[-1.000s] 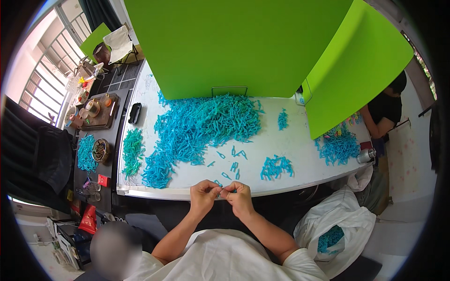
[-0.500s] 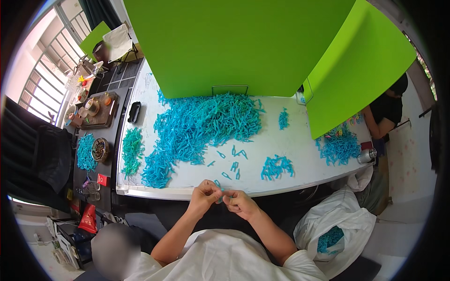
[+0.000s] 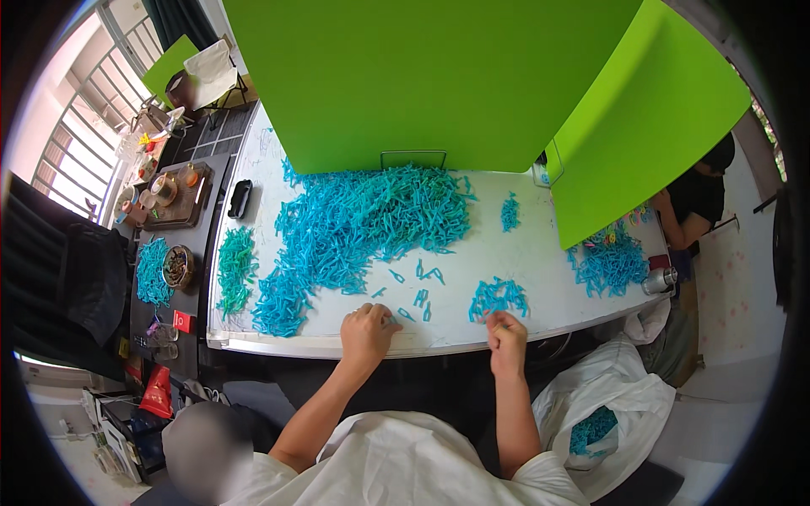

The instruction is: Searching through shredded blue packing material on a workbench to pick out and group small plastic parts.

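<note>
Left hand (image 3: 368,333) curled near a loose blue plastic clip (image 3: 406,314); right hand (image 3: 508,339), fingertips close together, at the near edge of the small clip pile (image 3: 499,297). Light pinch, low movement should avoid scattering. Knuckles mask both grips; cannot tell what's held. Co-worker (image 3: 692,202) partly behind green panel (image 3: 650,126).

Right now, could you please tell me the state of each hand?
Left hand: curled beside loose blue pieces; whether it holds one cannot be told.
Right hand: curled at the near edge of a small blue pile; its grip cannot be told.
</note>
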`<state>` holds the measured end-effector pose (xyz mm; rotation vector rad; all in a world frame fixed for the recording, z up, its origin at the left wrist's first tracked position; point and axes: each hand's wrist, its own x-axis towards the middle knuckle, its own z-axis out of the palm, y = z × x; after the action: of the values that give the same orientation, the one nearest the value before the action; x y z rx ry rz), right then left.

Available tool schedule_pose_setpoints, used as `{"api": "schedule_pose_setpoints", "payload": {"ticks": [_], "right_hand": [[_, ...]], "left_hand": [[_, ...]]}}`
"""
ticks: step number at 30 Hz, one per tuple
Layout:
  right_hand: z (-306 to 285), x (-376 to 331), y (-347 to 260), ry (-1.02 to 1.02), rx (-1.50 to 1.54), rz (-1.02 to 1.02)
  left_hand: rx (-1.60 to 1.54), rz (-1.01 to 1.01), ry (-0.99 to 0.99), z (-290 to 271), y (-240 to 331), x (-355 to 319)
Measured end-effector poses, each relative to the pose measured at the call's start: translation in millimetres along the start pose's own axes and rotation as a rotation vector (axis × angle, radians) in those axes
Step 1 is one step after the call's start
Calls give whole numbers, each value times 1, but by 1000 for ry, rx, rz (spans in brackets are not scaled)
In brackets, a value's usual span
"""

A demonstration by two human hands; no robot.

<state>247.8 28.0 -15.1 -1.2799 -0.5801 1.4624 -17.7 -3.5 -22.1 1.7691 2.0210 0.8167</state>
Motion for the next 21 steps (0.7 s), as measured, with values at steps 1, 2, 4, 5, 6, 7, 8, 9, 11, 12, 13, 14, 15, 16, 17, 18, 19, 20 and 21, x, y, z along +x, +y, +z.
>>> {"api": "schedule_pose_setpoints", "payload": {"ticks": [1,2,4,5,6,7,8,9,11,12,13,14,15,16,17,18,19,20,21], "right_hand": [[-2,4,-7,58,-95,-42],[-2,6,-14,116,-189,-85],[-19,26,-3,171,-359,-264],[-28,34,3,218,-529,-435],[-25,35,1,218,-525,-435],[-23,34,-2,254,-655,-403],[-21,35,-4,289,-785,-369],[-19,34,-5,291,-788,-370],[-17,34,-6,307,-918,-313],[-17,33,-6,308,-920,-317],[-18,32,-4,301,-959,-369],[-18,32,-3,293,-996,-422],[-19,32,-1,300,-996,-423],[-19,31,1,267,-782,-408],[-19,31,2,232,-568,-391],[-15,27,-2,228,-565,-390],[-9,19,-12,123,-217,-122],[-5,15,-16,15,131,147],[-4,14,-13,20,133,142]], "left_hand": [[-1,0,2,6,-1,6],[12,20,43,12,-2,12],[12,55,79,20,5,21],[34,121,105,22,10,25],[66,181,133,21,15,28],[69,183,133,21,22,29],[86,312,55,21,30,29],[97,438,-23,21,36,27],[101,535,-89,28,39,39],[108,632,-152,32,40,47],[137,650,-193,35,36,54],[135,651,-190,35,32,57],[178,649,-183,34,29,61],[221,647,-175,33,26,64],[206,663,-143,32,22,67],[210,661,-143,30,17,68],[219,646,-104,28,11,68],[229,628,-64,26,5,67],[196,640,-28,24,2,68]]}}
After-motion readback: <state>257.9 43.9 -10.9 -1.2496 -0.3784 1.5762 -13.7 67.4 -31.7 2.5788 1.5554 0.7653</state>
